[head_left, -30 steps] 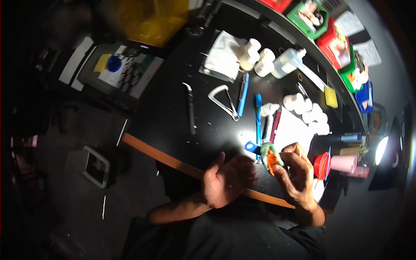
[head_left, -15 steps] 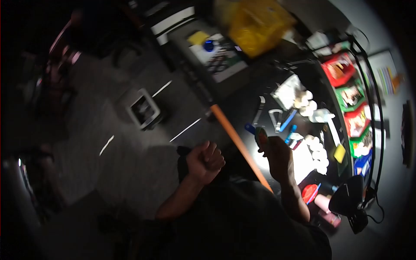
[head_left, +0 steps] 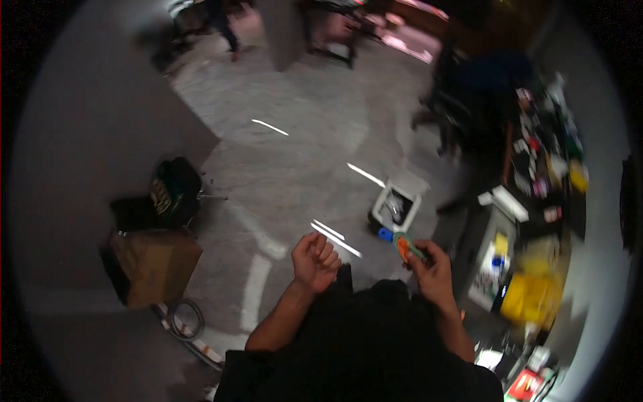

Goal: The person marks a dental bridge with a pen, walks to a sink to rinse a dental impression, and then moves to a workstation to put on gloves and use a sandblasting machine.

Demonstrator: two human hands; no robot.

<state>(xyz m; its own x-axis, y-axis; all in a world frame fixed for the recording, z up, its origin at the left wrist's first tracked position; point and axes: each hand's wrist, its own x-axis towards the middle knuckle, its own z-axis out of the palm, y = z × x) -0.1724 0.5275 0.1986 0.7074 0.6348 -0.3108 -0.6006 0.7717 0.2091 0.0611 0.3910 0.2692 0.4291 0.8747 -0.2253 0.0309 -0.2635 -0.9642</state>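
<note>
1. The step in hand seemed to be just holding the green and orange piece (head_left: pixel 402 246) up in the air, with its blue tab (head_left: pixel 385 234) pointing away from the right hand (head_left: pixel 434 269).
2. The right fingers were closed on the piece, pinching it with the thumb. The piece was up in front of the body, with the floor (head_left: pixel 288 174) below.
3. The left hand (head_left: pixel 315 262) was curled up like a loose fist. Nothing showed in it, and it was well apart from the piece.
4. In the view, the tab looked close to the bin (head_left: pixel 379 202), but I could not tell how high above it the piece was.
5. The next move likely called for a snug but gentle pinch, because the piece looked easy to squash. The left hand seemed free to help.
6. No brand or label could be read. The dark bag (head_left: pixel 175 187) on the box (head_left: pixel 157 268) had pale marks, maybe letters, but they were too blurry.
7. The yellow bag (head_left: pixel 534 295) showed no clear words. Things on the far bench (head_left: pixel 508 151) were too small to read.
</note>
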